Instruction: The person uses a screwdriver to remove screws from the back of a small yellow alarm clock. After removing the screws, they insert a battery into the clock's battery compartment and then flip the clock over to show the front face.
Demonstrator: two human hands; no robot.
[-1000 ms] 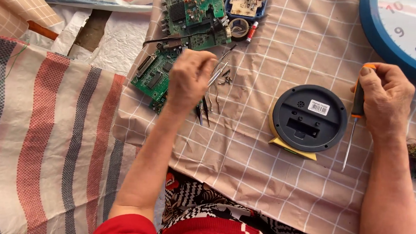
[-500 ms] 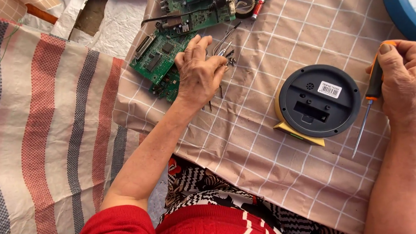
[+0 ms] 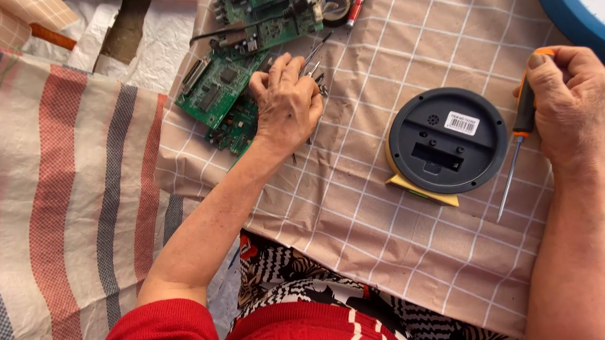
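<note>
My right hand (image 3: 574,101) grips a screwdriver (image 3: 518,140) with an orange and black handle, its metal shaft pointing down toward me. To its left a round dark clock body (image 3: 447,140) lies back up on a yellow part, a white label on it. My left hand (image 3: 286,106) rests palm down over a heap of small metal tools and screws (image 3: 315,62), fingers curled onto them, beside green circuit boards (image 3: 215,89). Whether it grips one I cannot tell.
A beige checked cloth (image 3: 382,222) covers the work surface. A blue-rimmed wall clock (image 3: 600,27) sits at the top right. More circuit boards, a tape roll (image 3: 336,3) and a red-capped pen (image 3: 354,7) lie at the top. A striped mat (image 3: 59,199) spreads on the left.
The view has shifted, so everything sits lower in frame. My left hand has stayed on the small tools, fingers curling tighter. My right hand still holds the screwdriver.
</note>
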